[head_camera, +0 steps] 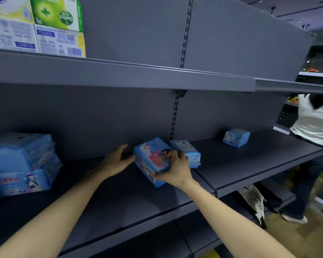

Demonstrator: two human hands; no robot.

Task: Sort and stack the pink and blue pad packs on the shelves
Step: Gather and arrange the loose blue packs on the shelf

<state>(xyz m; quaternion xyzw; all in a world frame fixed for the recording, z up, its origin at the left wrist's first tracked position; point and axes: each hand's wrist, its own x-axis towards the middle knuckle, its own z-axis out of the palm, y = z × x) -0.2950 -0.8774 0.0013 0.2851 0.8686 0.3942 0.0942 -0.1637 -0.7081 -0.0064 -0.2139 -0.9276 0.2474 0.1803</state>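
Right hand (175, 169) grips the blue pack (151, 161) mid-shelf (119, 198), fingers curled over its top, thumb under the near end. Left hand (116, 161), fingers straight, touches its left side. Pack's long axis runs front-to-back; blue stack (22, 162) lies well left.

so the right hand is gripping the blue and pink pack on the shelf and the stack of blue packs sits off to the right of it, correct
Not quite. The stack of blue packs sits to the left of it, not the right, as the head view shows. The rest holds: the right hand grips the blue and pink pack on the shelf.
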